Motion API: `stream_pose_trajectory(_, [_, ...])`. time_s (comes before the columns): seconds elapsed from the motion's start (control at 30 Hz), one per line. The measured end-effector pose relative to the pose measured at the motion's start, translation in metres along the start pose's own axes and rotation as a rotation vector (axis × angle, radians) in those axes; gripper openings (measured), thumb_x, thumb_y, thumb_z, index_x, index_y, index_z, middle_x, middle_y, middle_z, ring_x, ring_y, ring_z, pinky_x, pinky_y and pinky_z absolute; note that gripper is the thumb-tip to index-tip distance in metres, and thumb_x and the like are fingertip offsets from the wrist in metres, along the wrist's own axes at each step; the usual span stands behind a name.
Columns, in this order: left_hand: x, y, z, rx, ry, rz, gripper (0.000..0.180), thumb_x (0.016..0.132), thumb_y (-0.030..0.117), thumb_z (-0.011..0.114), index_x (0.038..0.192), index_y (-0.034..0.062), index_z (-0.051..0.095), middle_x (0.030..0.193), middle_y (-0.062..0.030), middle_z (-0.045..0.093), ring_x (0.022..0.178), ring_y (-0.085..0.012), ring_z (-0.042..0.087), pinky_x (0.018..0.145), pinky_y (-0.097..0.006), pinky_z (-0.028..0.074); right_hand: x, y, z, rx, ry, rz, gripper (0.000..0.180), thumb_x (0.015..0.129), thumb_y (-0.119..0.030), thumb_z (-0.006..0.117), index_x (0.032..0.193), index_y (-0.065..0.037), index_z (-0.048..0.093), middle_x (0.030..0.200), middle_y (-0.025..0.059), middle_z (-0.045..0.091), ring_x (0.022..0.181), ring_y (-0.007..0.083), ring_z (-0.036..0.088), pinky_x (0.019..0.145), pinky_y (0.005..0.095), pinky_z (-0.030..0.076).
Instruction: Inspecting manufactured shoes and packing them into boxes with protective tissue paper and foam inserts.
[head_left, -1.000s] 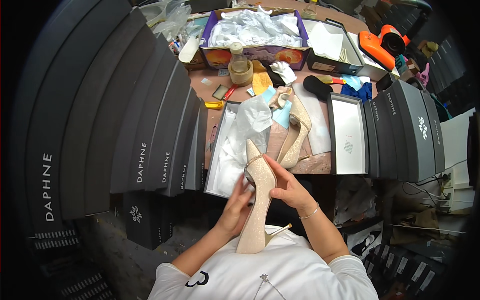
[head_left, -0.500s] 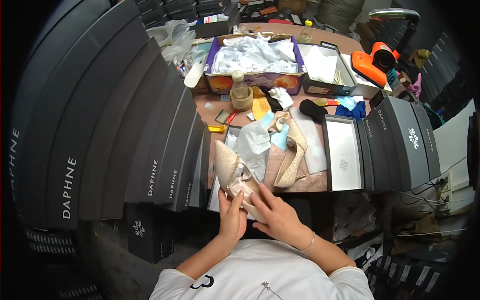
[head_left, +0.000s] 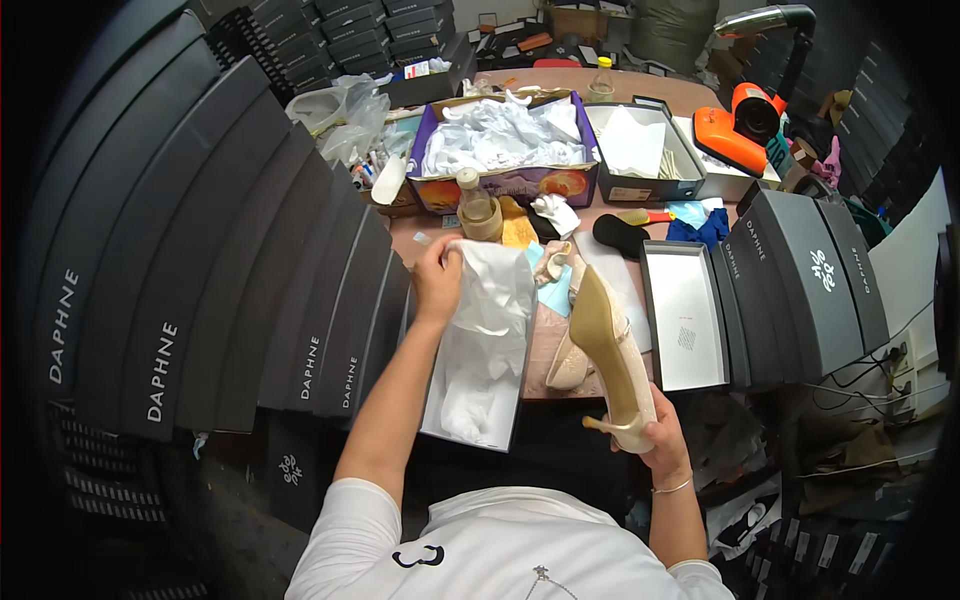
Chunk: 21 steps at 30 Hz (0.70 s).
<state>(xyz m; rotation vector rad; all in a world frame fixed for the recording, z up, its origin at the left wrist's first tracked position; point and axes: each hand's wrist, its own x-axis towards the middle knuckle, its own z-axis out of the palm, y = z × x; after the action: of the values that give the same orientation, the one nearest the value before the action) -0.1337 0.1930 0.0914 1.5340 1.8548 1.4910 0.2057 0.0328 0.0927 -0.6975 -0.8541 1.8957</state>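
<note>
My right hand (head_left: 668, 440) grips a beige high-heeled shoe (head_left: 603, 335) round its heel end, sole toward me and toe pointing away. Partly behind it, the matching shoe (head_left: 568, 370) lies on the table. My left hand (head_left: 438, 280) is closed on the far left corner of white tissue paper (head_left: 490, 315). That paper lies in an open shoe box (head_left: 478, 442) with white inner walls. Beside the shoes is a crumpled beige and light-blue wrapping (head_left: 553, 285).
Tall rows of dark shoe boxes (head_left: 220, 270) flank my left; more boxes (head_left: 800, 280) stand right of a white-lined box part (head_left: 686, 320). Farther back are a glue bottle (head_left: 478, 210), a purple carton of white paper (head_left: 505, 140) and an orange blower (head_left: 735, 140).
My left hand has let go of the shoe and reached forward to the tissue paper. My right hand has carried the shoe rightward and turned its sole toward me.
</note>
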Motion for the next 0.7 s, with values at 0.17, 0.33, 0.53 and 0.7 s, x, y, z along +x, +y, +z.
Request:
stream_pose_trajectory(0.17, [0.042, 0.064, -0.031, -0.163, 0.119, 0.168, 0.012, 0.08, 0.007, 0.068, 0.09, -0.0003, 0.067, 0.078, -0.0047, 0.065, 0.069, -0.01, 0.058, 0.065, -0.025, 0.047, -0.01, -0.021, 0.022, 0.062, -0.346, 0.011, 0.089, 0.065, -0.036, 0.082, 0.131, 0.008, 0.043, 0.106, 0.0201, 0.062, 0.087, 0.0312, 0.067, 0.08, 0.0427, 0.054])
stream_pose_trajectory(0.33, [-0.025, 0.139, -0.04, -0.264, -0.183, 0.213, 0.013, 0.079, 0.0, 0.068, 0.092, 0.0005, 0.067, 0.084, -0.0027, 0.062, 0.075, -0.0086, 0.057, 0.067, -0.023, 0.046, 0.02, -0.041, 0.065, -0.197, -0.332, -0.038, 0.078, 0.077, -0.032, 0.074, 0.135, 0.008, 0.04, 0.119, 0.0146, 0.057, 0.097, 0.0207, 0.064, 0.09, 0.0329, 0.05])
stream_pose_trajectory(0.53, [-0.044, 0.102, -0.055, 0.028, -0.378, 0.329, 0.016, 0.077, -0.003, 0.064, 0.093, -0.0018, 0.066, 0.084, -0.0074, 0.063, 0.076, -0.0154, 0.062, 0.068, -0.027, 0.048, 0.04, 0.002, 0.038, 0.124, -0.176, 0.08, 0.063, 0.086, -0.039, 0.061, 0.133, 0.0, 0.044, 0.11, 0.0123, 0.058, 0.092, 0.0205, 0.062, 0.058, 0.0269, 0.053])
stream_pose_trajectory(0.7, [-0.057, 0.066, -0.036, 0.068, -0.305, 0.36, 0.018, 0.076, 0.0, 0.062, 0.093, -0.0013, 0.067, 0.084, -0.0136, 0.062, 0.078, -0.0266, 0.063, 0.071, -0.033, 0.048, 0.013, 0.039, 0.002, 0.488, -0.14, 0.161, 0.061, 0.089, -0.047, 0.052, 0.131, -0.003, 0.048, 0.111, 0.0141, 0.058, 0.087, 0.0268, 0.06, 0.055, 0.0264, 0.051])
